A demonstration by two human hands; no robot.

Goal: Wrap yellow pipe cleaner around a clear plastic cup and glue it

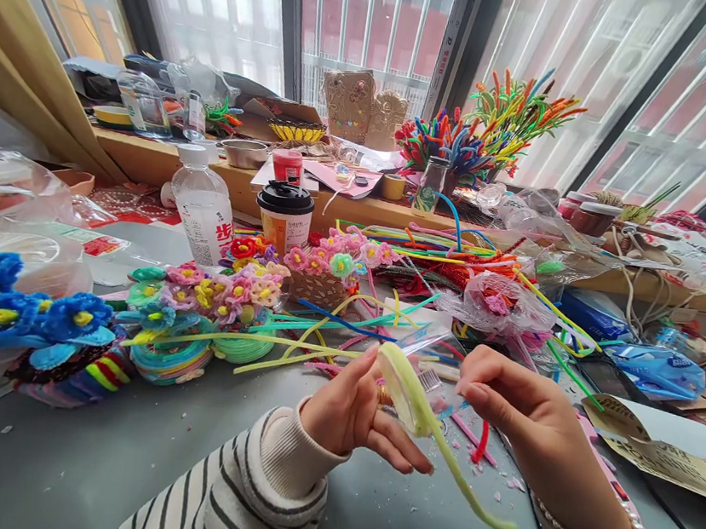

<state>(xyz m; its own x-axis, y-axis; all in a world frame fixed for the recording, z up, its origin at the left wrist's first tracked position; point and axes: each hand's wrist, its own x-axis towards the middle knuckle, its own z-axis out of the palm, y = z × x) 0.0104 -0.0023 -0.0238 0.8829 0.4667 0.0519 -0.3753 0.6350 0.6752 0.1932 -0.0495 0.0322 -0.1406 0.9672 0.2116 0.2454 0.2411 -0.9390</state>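
Observation:
My left hand (pixel 351 410) holds a pale yellow-green pipe cleaner coil (pixel 405 389) between thumb and fingers, its lower fingers stretched out beneath. One tail of the pipe cleaner hangs down to the right, and another strand runs out to the left. To the right of the coil is my right hand (pixel 508 395), thumb and forefinger pinched together. What it pinches, if anything, is too small to make out. Behind the hands lie a clear plastic piece (pixel 417 341) and several loose pipe cleaners. A short red pipe cleaner (pixel 481 442) sits below my right hand.
Pipe cleaner flowers in pots, including blue flowers (pixel 72 320), stand at the left. A water bottle (pixel 200 207) and a lidded cup (pixel 283 217) are behind them. Bundled pipe cleaners (pixel 450 259) cover the back. Brown paper (pixel 665 444) lies at the right.

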